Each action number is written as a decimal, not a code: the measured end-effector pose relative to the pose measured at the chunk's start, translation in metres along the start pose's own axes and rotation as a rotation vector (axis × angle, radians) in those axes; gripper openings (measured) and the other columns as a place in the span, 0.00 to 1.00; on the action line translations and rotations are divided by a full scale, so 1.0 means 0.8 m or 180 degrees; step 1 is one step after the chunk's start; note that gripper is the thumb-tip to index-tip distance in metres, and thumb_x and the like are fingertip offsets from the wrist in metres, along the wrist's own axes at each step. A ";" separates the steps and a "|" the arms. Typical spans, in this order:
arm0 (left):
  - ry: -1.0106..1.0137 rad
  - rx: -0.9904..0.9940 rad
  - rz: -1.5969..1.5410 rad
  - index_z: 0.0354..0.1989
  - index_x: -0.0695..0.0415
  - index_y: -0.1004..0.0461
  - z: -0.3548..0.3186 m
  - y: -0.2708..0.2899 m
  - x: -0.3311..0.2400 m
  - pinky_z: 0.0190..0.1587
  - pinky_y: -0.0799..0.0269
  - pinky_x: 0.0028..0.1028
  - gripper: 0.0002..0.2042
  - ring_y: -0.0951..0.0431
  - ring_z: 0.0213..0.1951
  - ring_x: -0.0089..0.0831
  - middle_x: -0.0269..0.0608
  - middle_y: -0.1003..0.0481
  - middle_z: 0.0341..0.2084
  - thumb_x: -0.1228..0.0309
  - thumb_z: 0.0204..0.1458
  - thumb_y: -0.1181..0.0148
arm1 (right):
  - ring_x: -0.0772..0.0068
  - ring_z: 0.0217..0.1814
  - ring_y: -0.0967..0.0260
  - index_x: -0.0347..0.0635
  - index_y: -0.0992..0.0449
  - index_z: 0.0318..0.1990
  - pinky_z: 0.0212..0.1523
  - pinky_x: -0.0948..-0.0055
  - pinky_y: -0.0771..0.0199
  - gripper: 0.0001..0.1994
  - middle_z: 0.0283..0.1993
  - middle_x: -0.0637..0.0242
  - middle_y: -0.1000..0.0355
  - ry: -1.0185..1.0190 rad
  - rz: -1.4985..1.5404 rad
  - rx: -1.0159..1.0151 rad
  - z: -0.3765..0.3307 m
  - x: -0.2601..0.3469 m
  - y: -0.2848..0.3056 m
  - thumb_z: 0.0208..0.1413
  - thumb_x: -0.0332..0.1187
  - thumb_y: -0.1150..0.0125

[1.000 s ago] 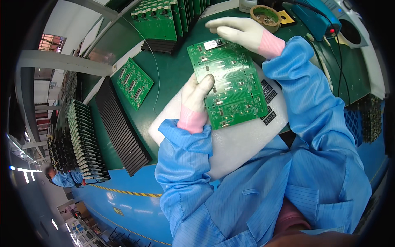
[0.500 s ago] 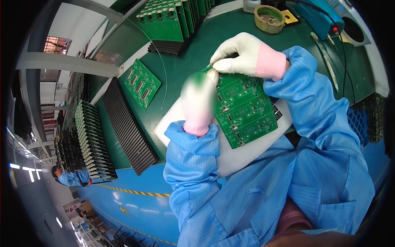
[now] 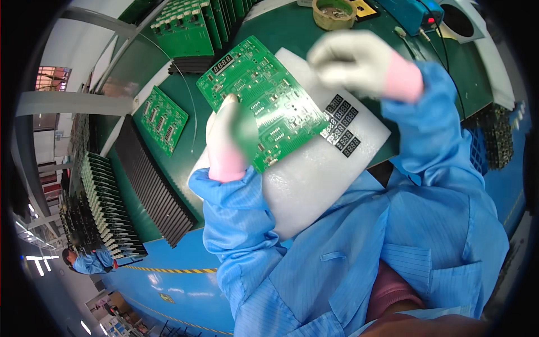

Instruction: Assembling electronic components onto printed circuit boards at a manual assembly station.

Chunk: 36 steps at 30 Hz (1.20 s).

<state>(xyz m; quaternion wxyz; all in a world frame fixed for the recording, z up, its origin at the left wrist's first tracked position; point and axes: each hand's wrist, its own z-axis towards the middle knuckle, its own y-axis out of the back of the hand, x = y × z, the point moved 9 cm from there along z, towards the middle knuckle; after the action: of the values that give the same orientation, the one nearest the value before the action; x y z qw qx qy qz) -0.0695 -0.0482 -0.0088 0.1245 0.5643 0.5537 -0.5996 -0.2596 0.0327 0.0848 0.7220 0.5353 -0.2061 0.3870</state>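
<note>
My left hand (image 3: 227,140), in a white glove with a pink cuff, grips a green circuit board (image 3: 269,104) by its left edge, the thumb lying on its face. The board is tilted above a white foam sheet (image 3: 306,199). One black digit display module (image 3: 222,64) sits at the board's far left corner. To the right of the board my right hand (image 3: 353,64), gloved alike, hangs in the air; motion smears its fingers, so I cannot make out anything in them. Several loose black digit display modules (image 3: 341,124) lie together on the foam, partly beside the board's right edge.
A smaller board with displays (image 3: 164,121) lies on the green bench at left, near a black slotted rack (image 3: 151,177). Upright boards (image 3: 182,28) stand at the back. A round tub (image 3: 333,14) and blue device (image 3: 412,14) are at the far right. Another person (image 3: 90,261) is far left.
The left hand has moved the board left, tilting it and uncovering the display modules on the foam. My right hand has left the board and moved right. A display module now shows on the board.
</note>
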 end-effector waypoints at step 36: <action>0.0055 -0.0094 -0.0376 0.53 0.68 0.37 -0.017 0.021 0.024 0.38 0.22 0.31 0.20 0.21 0.35 0.40 0.56 0.26 0.42 0.64 0.59 0.55 | 0.74 0.32 0.37 0.40 0.28 0.36 0.34 0.80 0.37 0.08 0.33 0.69 0.32 -0.0826 0.0162 -0.0431 -0.108 -0.028 -0.042 0.50 0.32 0.44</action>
<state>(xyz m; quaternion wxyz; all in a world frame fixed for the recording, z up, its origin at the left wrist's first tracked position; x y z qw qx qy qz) -0.0560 -0.0341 -0.0299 0.0923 0.5339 0.5959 -0.5928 -0.2572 0.1015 0.0191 0.7137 0.5255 -0.3367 0.3179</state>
